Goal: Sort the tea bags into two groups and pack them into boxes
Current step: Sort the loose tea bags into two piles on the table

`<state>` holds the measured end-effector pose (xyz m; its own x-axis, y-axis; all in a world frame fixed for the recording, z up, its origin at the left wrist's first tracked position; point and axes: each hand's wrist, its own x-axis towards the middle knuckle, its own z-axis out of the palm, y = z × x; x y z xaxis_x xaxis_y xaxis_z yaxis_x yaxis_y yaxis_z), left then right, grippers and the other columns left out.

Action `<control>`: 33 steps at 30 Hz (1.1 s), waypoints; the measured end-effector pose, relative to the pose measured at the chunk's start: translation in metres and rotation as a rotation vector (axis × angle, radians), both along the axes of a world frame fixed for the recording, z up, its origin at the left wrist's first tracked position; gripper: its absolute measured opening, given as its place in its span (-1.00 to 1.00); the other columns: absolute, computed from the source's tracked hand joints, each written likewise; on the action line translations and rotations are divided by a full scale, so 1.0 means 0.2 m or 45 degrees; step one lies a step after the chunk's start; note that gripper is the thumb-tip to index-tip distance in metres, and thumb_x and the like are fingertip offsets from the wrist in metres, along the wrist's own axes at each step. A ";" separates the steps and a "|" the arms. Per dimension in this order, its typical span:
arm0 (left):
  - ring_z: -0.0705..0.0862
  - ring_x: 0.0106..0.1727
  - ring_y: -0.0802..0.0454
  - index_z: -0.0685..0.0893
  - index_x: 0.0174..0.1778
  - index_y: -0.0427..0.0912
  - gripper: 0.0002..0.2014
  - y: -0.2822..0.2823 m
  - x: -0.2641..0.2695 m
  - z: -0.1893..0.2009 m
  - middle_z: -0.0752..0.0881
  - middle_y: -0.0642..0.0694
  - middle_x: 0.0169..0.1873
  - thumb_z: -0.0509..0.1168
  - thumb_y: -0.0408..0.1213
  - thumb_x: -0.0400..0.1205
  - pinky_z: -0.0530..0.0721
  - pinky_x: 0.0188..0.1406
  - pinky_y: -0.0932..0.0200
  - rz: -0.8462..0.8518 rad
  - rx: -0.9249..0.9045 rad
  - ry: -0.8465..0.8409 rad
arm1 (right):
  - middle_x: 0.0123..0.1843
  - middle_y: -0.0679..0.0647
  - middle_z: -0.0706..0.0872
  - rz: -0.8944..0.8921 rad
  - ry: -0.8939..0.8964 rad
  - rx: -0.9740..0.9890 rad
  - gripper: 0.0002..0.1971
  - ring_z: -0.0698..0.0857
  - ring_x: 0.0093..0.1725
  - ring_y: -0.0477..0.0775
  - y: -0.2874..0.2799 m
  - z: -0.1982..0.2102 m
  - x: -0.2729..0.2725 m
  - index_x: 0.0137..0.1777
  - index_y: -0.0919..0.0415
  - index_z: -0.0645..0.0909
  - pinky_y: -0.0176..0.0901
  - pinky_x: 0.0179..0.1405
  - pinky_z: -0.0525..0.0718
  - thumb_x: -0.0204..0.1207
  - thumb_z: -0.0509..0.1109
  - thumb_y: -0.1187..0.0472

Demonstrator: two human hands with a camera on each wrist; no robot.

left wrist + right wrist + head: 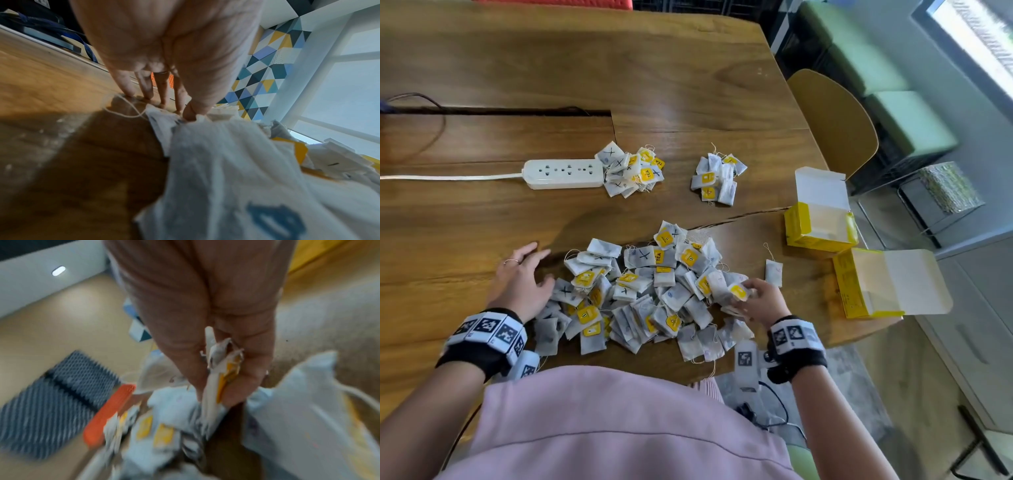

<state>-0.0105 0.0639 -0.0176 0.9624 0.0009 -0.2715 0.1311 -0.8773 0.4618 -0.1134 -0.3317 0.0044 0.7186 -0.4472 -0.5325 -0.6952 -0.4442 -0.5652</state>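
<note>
Tea bags: a big loose heap of white paper tea bags with yellow tags [647,291] lies on the brown wooden table [517,222] between the two hands, touching both.
Left hand: the left hand [522,281] rests flat, fingers spread and straight; fingertips [128,94] press the wood at the heap's left edge, thumb against a bag.
Right hand: the right hand [762,301] pinches a yellow-tagged tea bag [736,291] at the heap's right edge; the right wrist view is blurred, so it may be holding more than one bag [216,386].
Sorted piles: beyond the left hand, a small pile of X-marked bags [631,169] touches a white power strip [563,174]; beyond the right hand sits a smaller pile of unmarked bags [717,180], apart from the first.
Stray bag: one single tea bag [773,272] lies just past the right hand's fingers.
Boxes: two open yellow cardboard boxes, a farther box [820,226] and a nearer box [876,284], stand right of the right hand at the table's edge, flaps up.
Hidden: bags low in the heap are covered; most marks are too small to read.
Open room: bare wood lies left of the left hand and between heap and sorted piles.
</note>
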 end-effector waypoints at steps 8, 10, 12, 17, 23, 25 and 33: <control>0.38 0.45 -0.31 0.57 0.45 -0.12 -0.54 0.00 0.00 0.01 0.42 -0.11 0.54 0.36 -0.30 0.59 0.42 0.41 -0.23 -0.037 0.049 -0.020 | -0.12 0.28 0.72 -0.371 -0.162 0.908 -0.82 0.74 -0.21 0.15 -0.06 0.14 0.06 0.04 0.40 0.60 -0.16 -0.27 0.75 0.46 0.42 0.51; 0.37 0.47 -0.30 0.57 0.45 -0.11 -0.53 0.00 0.00 0.01 0.41 -0.09 0.54 0.37 -0.29 0.59 0.43 0.42 -0.22 -0.031 0.046 -0.017 | -0.06 0.30 0.69 -0.325 -0.151 0.887 -0.78 0.73 -0.15 0.19 -0.06 0.15 0.14 0.05 0.40 0.59 -0.09 -0.25 0.76 0.44 0.43 0.55; 0.35 0.48 -0.28 0.57 0.46 -0.08 -0.53 0.00 0.00 0.02 0.40 -0.06 0.55 0.37 -0.27 0.59 0.42 0.42 -0.21 -0.026 0.048 0.001 | -0.03 0.30 0.71 -0.324 -0.170 0.890 -0.81 0.75 -0.11 0.20 -0.07 0.17 0.27 -0.01 0.36 0.60 -0.04 -0.22 0.78 0.44 0.43 0.55; 0.36 0.49 -0.24 0.54 0.48 -0.06 -0.51 0.00 0.00 0.03 0.38 -0.03 0.57 0.36 -0.26 0.60 0.46 0.39 -0.16 -0.037 0.071 0.024 | -0.04 0.26 0.73 -0.367 -0.261 0.814 -0.82 0.77 -0.20 0.09 -0.12 0.22 0.70 0.04 0.36 0.61 -0.09 -0.17 0.79 0.46 0.49 0.42; 0.38 0.49 -0.20 0.51 0.50 -0.03 -0.50 -0.01 0.00 0.05 0.35 0.00 0.58 0.36 -0.22 0.60 0.56 0.26 -0.07 -0.042 0.098 0.048 | -0.12 0.13 0.68 -0.195 -0.105 0.271 -0.71 0.68 -0.21 0.07 -0.14 0.23 1.00 0.09 0.30 0.61 -0.25 -0.36 0.68 0.41 0.57 0.30; 0.38 0.49 -0.19 0.51 0.50 -0.02 -0.50 -0.01 0.00 0.05 0.35 0.01 0.58 0.36 -0.22 0.60 0.58 0.24 -0.04 -0.042 0.094 0.053 | -0.19 0.07 0.59 -0.090 -0.010 -0.024 -0.54 0.62 -0.22 0.07 -0.14 0.22 1.04 0.00 0.20 0.53 -0.24 -0.50 0.59 0.25 0.68 0.07; 0.33 0.52 -0.14 0.49 0.50 0.00 -0.51 -0.02 0.01 0.06 0.31 0.05 0.59 0.34 -0.22 0.62 0.53 0.29 -0.02 -0.009 0.058 0.079 | 0.40 0.29 0.24 0.211 0.254 -0.433 0.12 0.57 0.24 0.37 0.04 0.08 1.11 0.59 0.11 0.06 0.10 0.23 0.62 0.14 0.74 0.10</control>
<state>-0.0094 0.0600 -0.0055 0.9438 0.0083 -0.3304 0.1522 -0.8983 0.4122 0.1090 -0.3245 0.0211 0.6936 -0.5081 -0.5106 -0.6794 -0.6970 -0.2293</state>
